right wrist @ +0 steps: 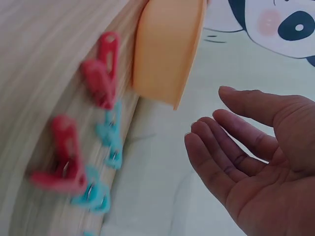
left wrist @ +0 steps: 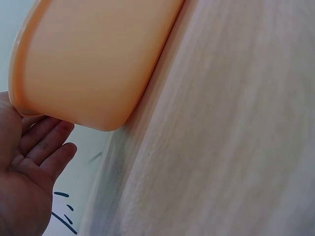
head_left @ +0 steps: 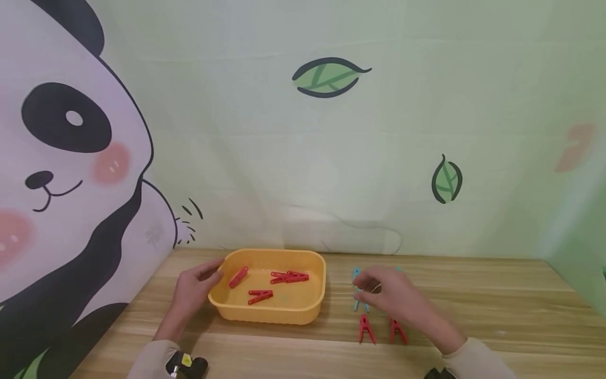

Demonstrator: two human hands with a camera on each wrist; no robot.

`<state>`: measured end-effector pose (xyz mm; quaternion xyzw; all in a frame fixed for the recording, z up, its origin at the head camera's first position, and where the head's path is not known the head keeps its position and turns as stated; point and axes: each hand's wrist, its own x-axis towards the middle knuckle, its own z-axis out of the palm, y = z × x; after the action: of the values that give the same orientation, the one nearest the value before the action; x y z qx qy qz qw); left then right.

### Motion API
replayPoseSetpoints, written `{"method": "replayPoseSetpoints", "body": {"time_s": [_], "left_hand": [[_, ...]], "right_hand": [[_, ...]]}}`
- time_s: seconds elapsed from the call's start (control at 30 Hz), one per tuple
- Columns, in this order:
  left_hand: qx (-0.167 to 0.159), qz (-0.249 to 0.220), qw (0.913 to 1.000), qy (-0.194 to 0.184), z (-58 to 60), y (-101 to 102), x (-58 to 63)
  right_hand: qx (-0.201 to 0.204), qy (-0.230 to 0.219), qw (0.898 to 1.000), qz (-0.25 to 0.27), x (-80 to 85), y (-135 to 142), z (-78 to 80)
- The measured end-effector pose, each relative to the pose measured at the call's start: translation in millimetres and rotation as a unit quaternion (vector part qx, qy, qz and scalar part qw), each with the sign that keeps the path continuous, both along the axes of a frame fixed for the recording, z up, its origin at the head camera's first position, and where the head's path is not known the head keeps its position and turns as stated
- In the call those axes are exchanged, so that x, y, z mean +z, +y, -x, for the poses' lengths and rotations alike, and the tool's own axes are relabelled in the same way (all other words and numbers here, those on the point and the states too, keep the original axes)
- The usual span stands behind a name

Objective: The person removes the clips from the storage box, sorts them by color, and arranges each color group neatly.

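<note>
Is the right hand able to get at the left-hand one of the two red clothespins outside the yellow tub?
Probably yes. The right hand looks empty and hovers near that red clothespin; nothing shows blocking the way, and the yellow tub stands off to the left.

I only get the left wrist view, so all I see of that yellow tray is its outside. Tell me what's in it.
Observer: Red clothespins lie spread over the floor of the yellow tray.
Operator: Report on the right hand.
Observer: The right hand holds nothing; the right wrist view shows a gap between its thumb and fingers.
Operator: Now tell me what's on the table over there.
Observer: Two other red clothespins sit on the table to the right of the tray, nearer the person than the blue clothespins.
</note>
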<state>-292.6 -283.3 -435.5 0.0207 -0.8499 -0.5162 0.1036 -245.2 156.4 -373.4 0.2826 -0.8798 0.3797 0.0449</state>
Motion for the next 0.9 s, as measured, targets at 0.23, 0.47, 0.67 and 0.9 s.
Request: {"method": "replayPoseSetpoints", "body": {"time_s": [0.23, 0.47, 0.67, 0.9], "left_hand": [[-0.002, 0.0, 1.0, 0.004, 0.2, 1.1, -0.3], [0.0, -0.002, 1.0, -0.005, 0.7, 0.9, 0.7], [0.004, 0.005, 1.0, 0.004, 0.6, 2.0, 0.7], [0.003, -0.003, 1.0, -0.002, 1.7, 1.2, -0.3]], "right_hand": [[0.016, -0.006, 0.999, 0.029, 5.2, -32.6, 7.6], [0.049, 0.003, 0.997, 0.053, 3.9, -61.7, 15.4], [0.049, 0.014, 0.997, 0.052, 1.4, -84.4, 20.5], [0.051, 0.011, 0.998, 0.046, -0.3, -105.1, 23.5]]}}
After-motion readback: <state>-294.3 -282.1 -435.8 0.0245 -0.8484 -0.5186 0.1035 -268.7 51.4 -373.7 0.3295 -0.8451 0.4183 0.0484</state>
